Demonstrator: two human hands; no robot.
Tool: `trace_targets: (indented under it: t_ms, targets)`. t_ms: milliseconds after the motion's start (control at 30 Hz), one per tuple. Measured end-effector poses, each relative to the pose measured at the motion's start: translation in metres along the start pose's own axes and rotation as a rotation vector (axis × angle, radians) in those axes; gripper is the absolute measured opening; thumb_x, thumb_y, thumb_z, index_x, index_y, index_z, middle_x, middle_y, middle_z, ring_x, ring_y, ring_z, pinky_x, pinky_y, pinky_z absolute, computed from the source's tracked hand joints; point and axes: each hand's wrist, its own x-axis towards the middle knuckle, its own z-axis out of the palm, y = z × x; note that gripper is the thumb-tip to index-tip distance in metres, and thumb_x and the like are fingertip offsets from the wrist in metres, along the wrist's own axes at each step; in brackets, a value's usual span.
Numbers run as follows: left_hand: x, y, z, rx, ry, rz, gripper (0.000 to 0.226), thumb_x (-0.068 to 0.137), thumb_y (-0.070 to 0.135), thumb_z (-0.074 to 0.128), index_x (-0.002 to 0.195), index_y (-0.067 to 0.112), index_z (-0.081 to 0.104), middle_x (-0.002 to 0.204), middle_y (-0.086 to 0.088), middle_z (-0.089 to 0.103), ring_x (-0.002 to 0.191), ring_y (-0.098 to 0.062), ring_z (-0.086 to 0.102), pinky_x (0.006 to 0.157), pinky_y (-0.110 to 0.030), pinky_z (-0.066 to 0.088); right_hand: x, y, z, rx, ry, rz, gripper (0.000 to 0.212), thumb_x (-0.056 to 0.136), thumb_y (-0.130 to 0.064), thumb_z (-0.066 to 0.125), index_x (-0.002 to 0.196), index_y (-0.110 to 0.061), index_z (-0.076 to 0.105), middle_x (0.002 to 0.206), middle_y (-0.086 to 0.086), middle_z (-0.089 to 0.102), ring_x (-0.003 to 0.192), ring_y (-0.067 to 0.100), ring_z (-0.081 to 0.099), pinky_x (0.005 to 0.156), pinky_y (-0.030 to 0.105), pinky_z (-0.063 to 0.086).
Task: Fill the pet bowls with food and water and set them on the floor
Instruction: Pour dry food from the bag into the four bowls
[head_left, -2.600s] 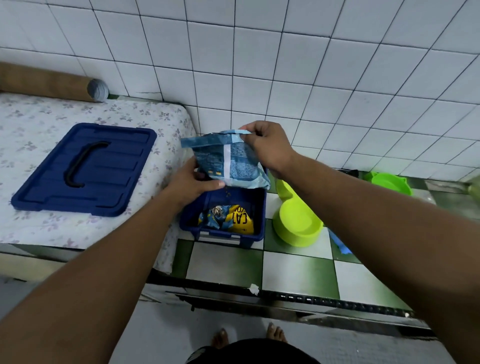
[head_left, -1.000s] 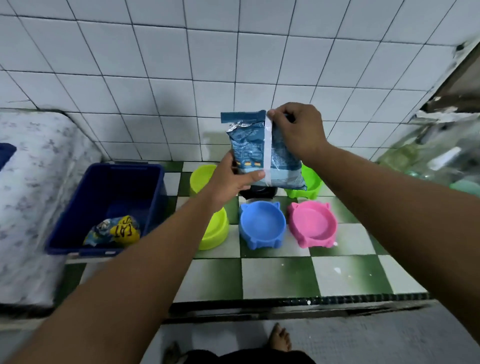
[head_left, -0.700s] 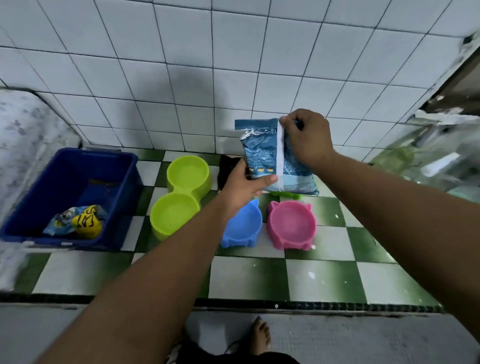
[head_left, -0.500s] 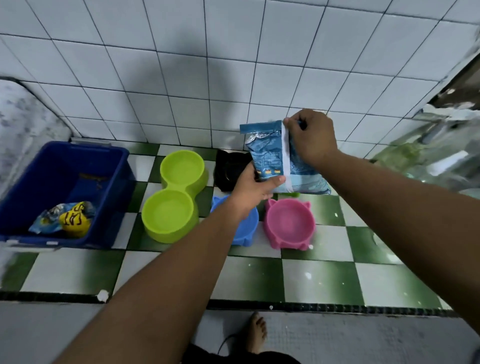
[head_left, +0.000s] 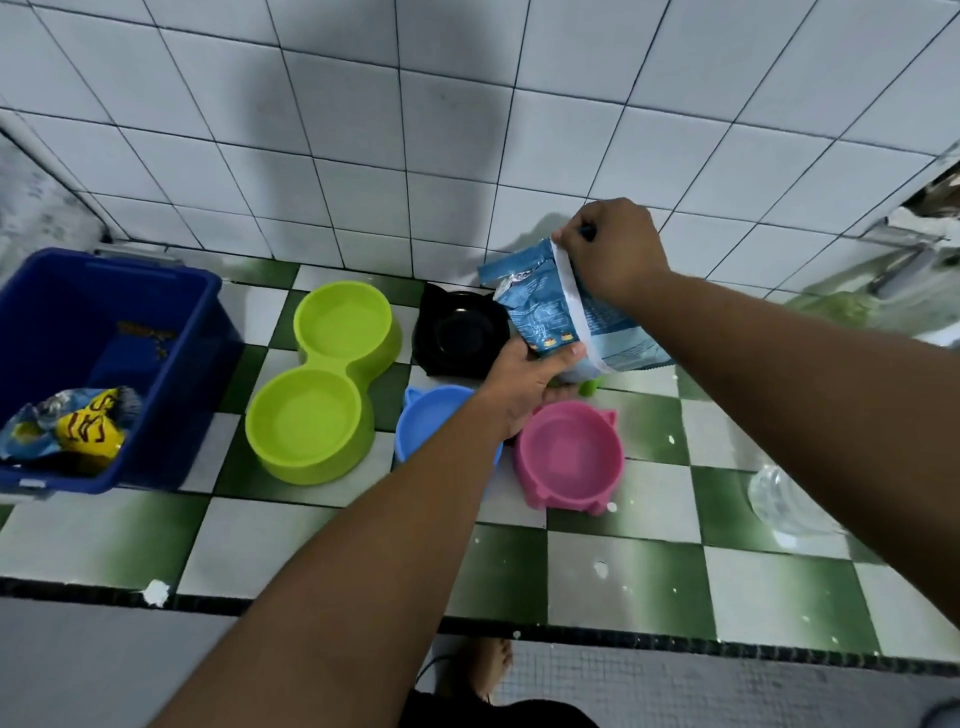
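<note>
Both hands hold a light blue pet food bag (head_left: 550, 312) upright above the bowls. My right hand (head_left: 610, 249) grips its top edge and my left hand (head_left: 524, 384) supports its bottom corner. Below on the checkered counter sit a lime green double bowl (head_left: 322, 384), a black bowl (head_left: 460, 332), a blue bowl (head_left: 426, 421) partly hidden by my left arm, and a pink bowl (head_left: 569, 457). All visible bowls look empty. A small green bowl (head_left: 592, 385) peeks out under the bag.
A dark blue bin (head_left: 104, 338) at the left holds a yellow and blue packet (head_left: 78, 426). The white tiled wall (head_left: 415, 130) stands right behind the bowls. A clear plastic bottle (head_left: 779, 499) lies at the right. The counter's dark front edge (head_left: 623, 629) runs across below.
The bag came out of the blue bin and moved right over the bowls. In the last second it sank a little lower, toward the black and pink bowls.
</note>
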Motion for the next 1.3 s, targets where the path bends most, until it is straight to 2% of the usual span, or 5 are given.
trace_targets:
  t_ms: [333, 500, 900, 1067, 1300]
  targets:
    - [0.017, -0.012, 0.004, -0.110, 0.047, -0.021, 0.029, 0.092, 0.017, 0.072, 0.117, 0.013, 0.060, 0.125, -0.014, 0.065, 0.118, -0.041, 0.064, 0.090, -0.053, 0.059, 0.026, 0.000, 0.018, -0.130, -0.130, -0.042, 0.023, 0.093, -0.028, 0.066, 0.089, -0.008, 0.074, 0.087, 0.009, 0.070, 0.082, 0.022, 0.064, 0.072, 0.028, 0.048]
    - [0.023, -0.013, 0.007, -0.154, 0.084, -0.010, 0.102, 0.055, 0.047, 0.093, 0.138, 0.007, 0.049, 0.137, -0.022, 0.059, 0.112, -0.039, 0.068, 0.085, -0.053, 0.061, 0.039, -0.010, 0.023, -0.134, -0.222, -0.091, 0.018, 0.092, -0.026, 0.069, 0.086, -0.010, 0.071, 0.079, 0.005, 0.061, 0.077, 0.016, 0.056, 0.069, 0.024, 0.039]
    - [0.030, -0.014, 0.010, -0.151, 0.070, -0.023, 0.063, 0.093, 0.040, 0.066, 0.142, 0.008, 0.045, 0.124, -0.016, 0.063, 0.097, -0.029, 0.072, 0.092, -0.051, 0.058, 0.060, -0.006, 0.042, -0.232, -0.246, -0.121, 0.031, 0.088, -0.029, 0.072, 0.090, 0.002, 0.069, 0.090, 0.018, 0.068, 0.082, 0.028, 0.062, 0.069, 0.028, 0.045]
    - [0.030, -0.015, 0.017, -0.142, 0.050, -0.058, 0.021, 0.102, 0.036, 0.055, 0.110, 0.017, 0.060, 0.092, -0.006, 0.076, 0.087, -0.027, 0.070, 0.104, -0.058, 0.048, 0.064, -0.002, 0.044, -0.269, -0.255, -0.108, 0.034, 0.088, -0.032, 0.073, 0.095, 0.001, 0.069, 0.090, 0.014, 0.065, 0.081, 0.024, 0.058, 0.071, 0.029, 0.047]
    - [0.023, -0.015, 0.016, -0.192, 0.098, -0.055, 0.035, 0.102, 0.039, 0.055, 0.123, 0.011, 0.057, 0.112, -0.014, 0.064, 0.086, -0.023, 0.070, 0.087, -0.042, 0.059, 0.067, -0.010, 0.057, -0.355, -0.313, -0.146, 0.036, 0.089, -0.038, 0.071, 0.096, -0.003, 0.066, 0.087, 0.010, 0.058, 0.081, 0.022, 0.056, 0.071, 0.029, 0.046]
